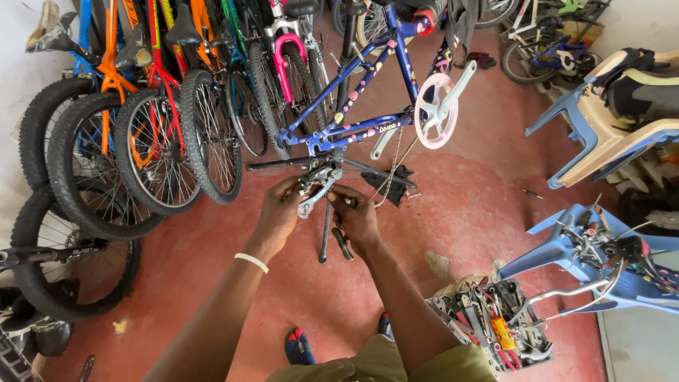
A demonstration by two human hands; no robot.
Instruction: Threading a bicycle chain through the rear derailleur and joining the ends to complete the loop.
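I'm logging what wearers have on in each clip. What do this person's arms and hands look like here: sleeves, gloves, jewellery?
Both forearms are bare, with no sleeves reaching them. The left hand and right hand wear no gloves. A thin white beaded bracelet circles the left wrist. No watch or rings show. An olive-green garment appears at the bottom edge, near the upper arms.
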